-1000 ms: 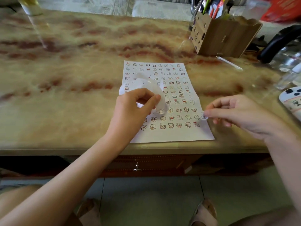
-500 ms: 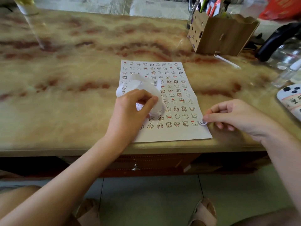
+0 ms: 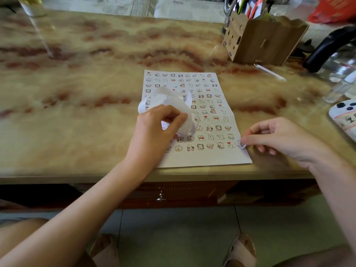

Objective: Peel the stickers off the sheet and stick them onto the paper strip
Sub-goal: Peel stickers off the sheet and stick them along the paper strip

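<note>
My left hand (image 3: 154, 132) sits over the left half of the sticker sheet (image 3: 210, 116). Its fingers (image 3: 169, 112) are curled round the paper strip (image 3: 169, 97) and pinch it against the thumb. The strip rises out of that grip and loops away from the knuckles in a pale curl above the sheet.

My right hand (image 3: 283, 139) rests at the sheet's right edge, close to the near corner. Its forefinger and thumb are closed on one small round sticker (image 3: 240, 144), with the other fingers tucked under. The sticker sits right at the fingertips and overlaps the sheet's edge.

The left hand covers the near-left rows of stickers. The strip is blurred and washed out, so I cannot find its ends. There are perhaps a few printed marks on the part near the palm. I cannot tell whether the pinched sticker is lifted clear of the sheet or touching it.

The sheet lies flat on the desk (image 3: 77, 116), its long axis running away from me and its far end leaning a little left. Its near short edge lies just inside the desk's front edge. The coiled strip has no single heading, though its loop spreads roughly crosswise over the sheet.
</note>
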A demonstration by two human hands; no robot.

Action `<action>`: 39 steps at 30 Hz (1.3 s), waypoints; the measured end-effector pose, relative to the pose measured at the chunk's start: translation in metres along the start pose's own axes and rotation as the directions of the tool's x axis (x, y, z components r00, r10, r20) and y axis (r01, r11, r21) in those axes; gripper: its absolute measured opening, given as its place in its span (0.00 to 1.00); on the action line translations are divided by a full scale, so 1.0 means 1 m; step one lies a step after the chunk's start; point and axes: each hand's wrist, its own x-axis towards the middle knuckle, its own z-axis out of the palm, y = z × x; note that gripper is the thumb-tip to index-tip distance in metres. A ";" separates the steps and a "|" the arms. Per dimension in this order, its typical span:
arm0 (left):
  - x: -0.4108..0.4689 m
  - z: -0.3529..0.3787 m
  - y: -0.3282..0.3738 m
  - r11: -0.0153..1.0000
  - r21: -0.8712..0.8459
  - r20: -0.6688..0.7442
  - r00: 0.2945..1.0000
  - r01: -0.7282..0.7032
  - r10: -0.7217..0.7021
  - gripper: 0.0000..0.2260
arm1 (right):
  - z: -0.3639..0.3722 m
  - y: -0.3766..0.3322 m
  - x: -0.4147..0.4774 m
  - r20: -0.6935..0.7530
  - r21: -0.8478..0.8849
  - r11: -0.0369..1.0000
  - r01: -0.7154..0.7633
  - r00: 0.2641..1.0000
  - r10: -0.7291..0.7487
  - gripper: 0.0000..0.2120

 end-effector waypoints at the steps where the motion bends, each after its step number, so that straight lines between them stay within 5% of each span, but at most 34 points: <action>1: 0.000 0.000 0.000 1.000 0.003 -0.001 1.000 0.003 -0.003 0.05 | 0.000 0.000 0.000 -0.002 0.000 1.000 -0.001 1.000 0.001 0.03; 39: 0.001 0.000 0.001 0.998 0.065 0.001 1.000 0.022 -0.022 0.05 | 0.007 0.013 0.003 -0.100 -0.086 0.992 0.091 0.990 -0.100 0.06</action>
